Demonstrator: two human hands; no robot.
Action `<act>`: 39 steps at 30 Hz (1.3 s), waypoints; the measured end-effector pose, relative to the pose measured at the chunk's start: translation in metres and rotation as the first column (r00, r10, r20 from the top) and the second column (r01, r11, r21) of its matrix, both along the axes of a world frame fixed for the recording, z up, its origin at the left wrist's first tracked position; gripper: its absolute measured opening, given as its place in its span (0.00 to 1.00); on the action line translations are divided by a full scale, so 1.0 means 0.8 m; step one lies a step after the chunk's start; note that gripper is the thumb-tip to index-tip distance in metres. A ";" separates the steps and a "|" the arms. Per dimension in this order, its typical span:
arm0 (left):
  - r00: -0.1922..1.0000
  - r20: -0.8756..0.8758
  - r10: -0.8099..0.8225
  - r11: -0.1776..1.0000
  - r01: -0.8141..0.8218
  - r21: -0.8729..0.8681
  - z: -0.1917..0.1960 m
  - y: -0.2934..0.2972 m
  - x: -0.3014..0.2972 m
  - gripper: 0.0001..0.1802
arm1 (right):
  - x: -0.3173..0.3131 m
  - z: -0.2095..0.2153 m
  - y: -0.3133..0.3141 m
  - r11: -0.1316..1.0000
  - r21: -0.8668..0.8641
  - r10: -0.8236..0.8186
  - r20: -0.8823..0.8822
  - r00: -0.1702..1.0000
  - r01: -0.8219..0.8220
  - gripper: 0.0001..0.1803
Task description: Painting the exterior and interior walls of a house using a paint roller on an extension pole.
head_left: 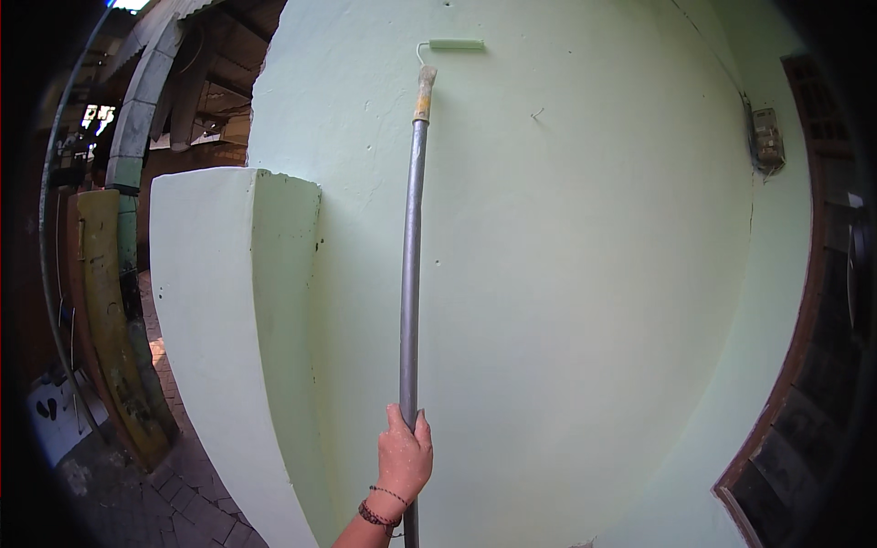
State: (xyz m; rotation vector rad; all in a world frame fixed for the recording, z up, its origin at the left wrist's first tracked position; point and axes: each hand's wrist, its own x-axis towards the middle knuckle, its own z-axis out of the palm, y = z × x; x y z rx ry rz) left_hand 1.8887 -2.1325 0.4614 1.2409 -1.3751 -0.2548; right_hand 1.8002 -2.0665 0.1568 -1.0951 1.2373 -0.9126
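Note:
My left hand (405,458) is closed around a long grey pole (413,265), with dark beaded bracelets on its wrist. The pole stands nearly upright and runs past the hand to the lower edge. Fixed to its top is a paint roller with a worn, paint-stained handle (425,91). The roller's sleeve (457,44) is pale green and lies level against the upper part of the pale green wall (585,274). My right hand is out of view.
A low pale green side wall (206,301) juts out at the left, beside a paved floor (196,507). An electricity meter (767,139) hangs at the upper right, near a brown-framed window (804,365). A small hook (537,114) sticks out of the wall.

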 end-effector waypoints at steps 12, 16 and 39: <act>1.000 -0.029 0.011 1.000 -0.012 -0.021 0.284 -0.031 0.081 0.14 | 0.122 0.359 -0.056 0.932 -0.233 0.324 0.202 0.924 -0.276 0.19; 0.999 0.040 0.021 1.000 -0.020 -0.021 0.207 -0.019 0.084 0.14 | 0.137 0.243 -0.018 0.965 -0.230 0.163 0.154 0.975 -0.125 0.17; 0.989 -0.060 -0.137 0.989 0.133 -0.069 0.153 -0.003 0.027 0.14 | 0.065 0.203 -0.008 0.923 -0.384 -0.060 -0.040 0.997 0.040 0.20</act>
